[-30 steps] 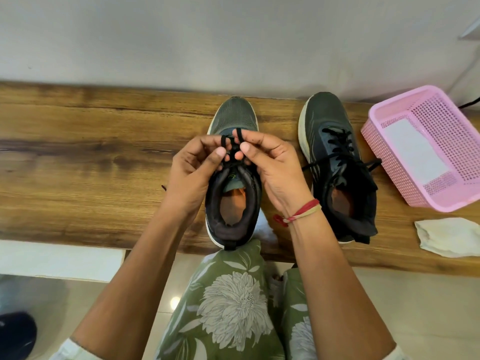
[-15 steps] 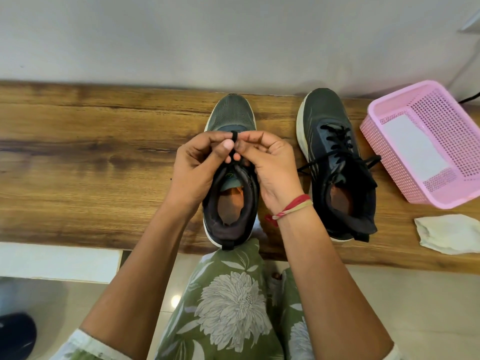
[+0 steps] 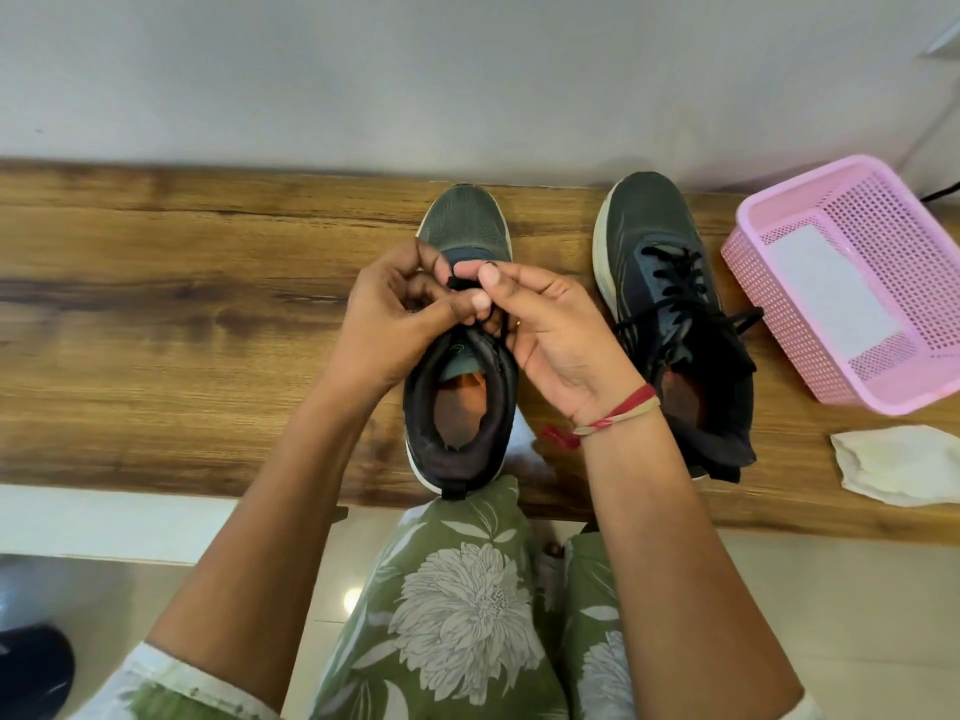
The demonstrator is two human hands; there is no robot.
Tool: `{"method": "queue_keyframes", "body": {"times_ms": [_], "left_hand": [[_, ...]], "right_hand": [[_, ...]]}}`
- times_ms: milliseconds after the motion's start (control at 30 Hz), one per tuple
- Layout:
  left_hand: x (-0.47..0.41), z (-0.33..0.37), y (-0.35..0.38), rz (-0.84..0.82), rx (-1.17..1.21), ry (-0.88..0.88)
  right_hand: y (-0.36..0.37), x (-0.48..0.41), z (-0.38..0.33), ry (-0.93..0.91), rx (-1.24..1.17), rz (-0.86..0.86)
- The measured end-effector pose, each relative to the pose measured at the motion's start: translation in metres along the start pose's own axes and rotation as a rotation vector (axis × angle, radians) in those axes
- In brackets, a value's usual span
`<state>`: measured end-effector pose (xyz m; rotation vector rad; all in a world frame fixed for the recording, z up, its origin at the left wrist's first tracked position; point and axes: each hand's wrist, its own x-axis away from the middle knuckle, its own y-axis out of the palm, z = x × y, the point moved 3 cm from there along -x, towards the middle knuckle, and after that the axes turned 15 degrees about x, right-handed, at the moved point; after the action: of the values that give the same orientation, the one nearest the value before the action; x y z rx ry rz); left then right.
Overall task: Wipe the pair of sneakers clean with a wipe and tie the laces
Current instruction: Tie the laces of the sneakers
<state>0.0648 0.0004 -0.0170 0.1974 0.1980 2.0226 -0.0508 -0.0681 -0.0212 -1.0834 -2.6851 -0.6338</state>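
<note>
Lace [image 3: 496, 324]: between both hands, above the sneaker [image 3: 464, 226] tongue.
Sneaker axis: toe away, heel near.
Left hand [image 3: 384, 319]: fingers [image 3: 467, 304] pinching lace.
Right hand [image 3: 561, 335]: thumb and forefinger pinching lace.

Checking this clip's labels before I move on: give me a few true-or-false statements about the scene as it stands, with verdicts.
1. The left hand and the right hand both pinch the laces of the centre sneaker. True.
2. The pink basket holds nothing. False: a white sheet lies in it.
3. The wipe is stuffed inside the other sneaker. False: it lies on the table, near the basket.
4. Both sneakers point their toes toward the wall. True.
5. A red thread band circles the right wrist. True.
</note>
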Motion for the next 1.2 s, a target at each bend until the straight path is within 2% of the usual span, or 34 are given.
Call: {"method": "queue_keyframes", "body": {"times_ms": [100, 233, 300, 433, 533, 633, 767, 867, 967, 1067, 1200], "left_hand": [[0.000, -0.001, -0.008, -0.105, 0.068, -0.109], [0.000, -0.003, -0.014, -0.083, 0.154, -0.185], [-0.003, -0.004, -0.016, -0.040, 0.205, -0.221], [-0.004, -0.002, -0.020, -0.001, 0.163, -0.240], [0.000, 0.001, -0.022, 0.056, 0.090, -0.212], [0.005, 0.006, -0.021, 0.042, 0.064, -0.191], [0.007, 0.005, -0.019, -0.023, 0.007, -0.200], [0.001, 0.013, -0.017, -0.192, -0.130, -0.154], [-0.009, 0.017, -0.018, -0.258, -0.219, -0.134], [-0.017, 0.011, -0.021, -0.242, -0.361, -0.061], [-0.014, 0.006, -0.026, -0.152, -0.409, 0.052]], "right_hand": [[-0.004, -0.001, -0.001, 0.006, -0.041, 0.005], [-0.001, -0.002, -0.003, -0.048, 0.071, -0.032], [-0.002, -0.004, -0.003, -0.120, 0.254, -0.015], [-0.010, -0.005, -0.010, -0.403, 0.821, 0.139], [-0.003, 0.000, -0.011, -0.552, 1.046, 0.252], [0.005, 0.007, -0.009, -0.731, 1.198, 0.365], [0.005, 0.009, -0.004, -0.796, 1.235, 0.535], [0.007, 0.009, -0.001, -0.813, 1.223, 0.572], [0.004, 0.008, -0.003, -0.803, 1.194, 0.613], [0.004, 0.008, -0.005, -0.795, 1.138, 0.609], [0.002, 0.003, -0.006, -0.714, 1.083, 0.546]]}}
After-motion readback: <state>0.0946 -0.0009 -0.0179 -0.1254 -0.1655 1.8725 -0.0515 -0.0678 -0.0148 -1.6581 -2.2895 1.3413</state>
